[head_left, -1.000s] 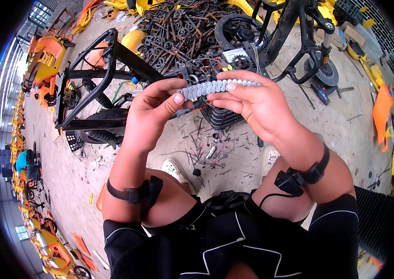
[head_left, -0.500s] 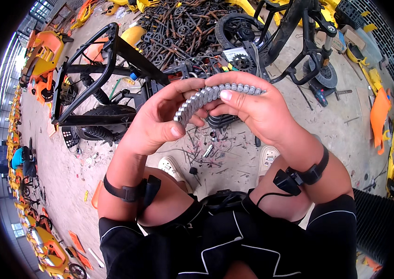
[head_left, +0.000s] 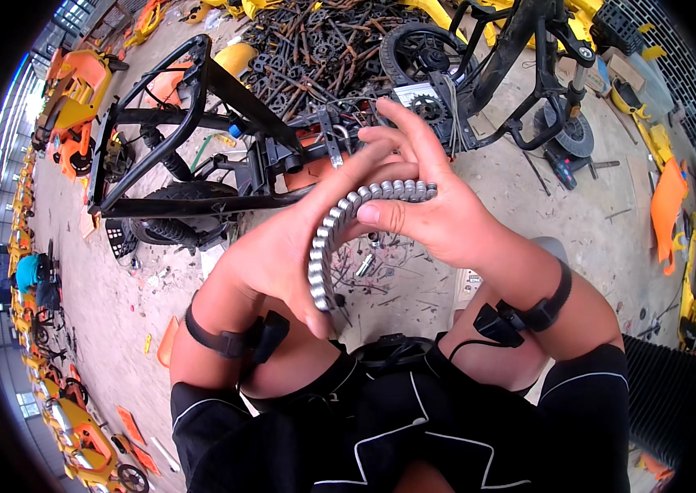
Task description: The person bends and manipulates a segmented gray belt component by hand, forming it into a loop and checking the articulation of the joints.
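Observation:
A grey metal drive chain (head_left: 333,215), bent in an arc, hangs in the air between my two hands. My right hand (head_left: 447,205) pinches its upper right end, thumb along the inner side and fingertips pointing up and away. Around the arc's left part is cupped my left hand (head_left: 282,246), its thumb pointing down beside the chain's lower end. The left fingers reach up behind the chain and pass partly behind the right hand. Past the hands stands a black vehicle frame (head_left: 245,107) with mechanical parts attached.
Rusty metal parts lie heaped in a pile (head_left: 307,53) at the back, beside a black wheel (head_left: 418,56). A cordless drill (head_left: 560,168) lies on the floor at right. Shiny metal pieces (head_left: 366,264) and scraps lie below my hands. Yellow vehicles (head_left: 77,419) line the left.
The chain's left end has swung downward, making a deeper arc. My left hand has moved lower and its fingers have straightened; my right fingers have stretched up and away.

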### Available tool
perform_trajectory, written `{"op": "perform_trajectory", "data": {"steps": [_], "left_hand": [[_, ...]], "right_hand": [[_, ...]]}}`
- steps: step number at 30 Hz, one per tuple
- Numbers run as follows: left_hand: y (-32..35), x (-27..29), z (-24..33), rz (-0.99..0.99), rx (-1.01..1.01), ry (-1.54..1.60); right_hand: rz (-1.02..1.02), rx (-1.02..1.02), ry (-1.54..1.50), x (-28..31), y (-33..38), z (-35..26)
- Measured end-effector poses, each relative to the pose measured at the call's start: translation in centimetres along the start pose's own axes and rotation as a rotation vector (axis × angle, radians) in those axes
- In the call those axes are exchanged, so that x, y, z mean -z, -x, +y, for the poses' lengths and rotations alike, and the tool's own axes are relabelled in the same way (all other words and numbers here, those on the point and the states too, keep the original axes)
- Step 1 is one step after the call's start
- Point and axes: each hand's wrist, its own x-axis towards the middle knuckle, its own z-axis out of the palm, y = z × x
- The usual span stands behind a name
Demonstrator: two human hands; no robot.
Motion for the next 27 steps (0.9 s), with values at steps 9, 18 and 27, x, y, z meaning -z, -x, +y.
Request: {"op": "perform_trajectory", "data": {"steps": [9,18,27], "left_hand": [[0.2,-0.4,-0.3,0.018,0.024,-0.146],[-0.3,-1.8,-0.8,0.116,0.013,-0.069],[-0.8,-1.3,-2.2,0.198,0.027,-0.066]], "right_hand": [[0.058,0.069,0.035,0.5,-0.3,0.9],[0.151,0.031,0.249,0.7,-0.5,1.1],[0.165,-0.036,0.664,2.3,-1.3,0.5]]}}
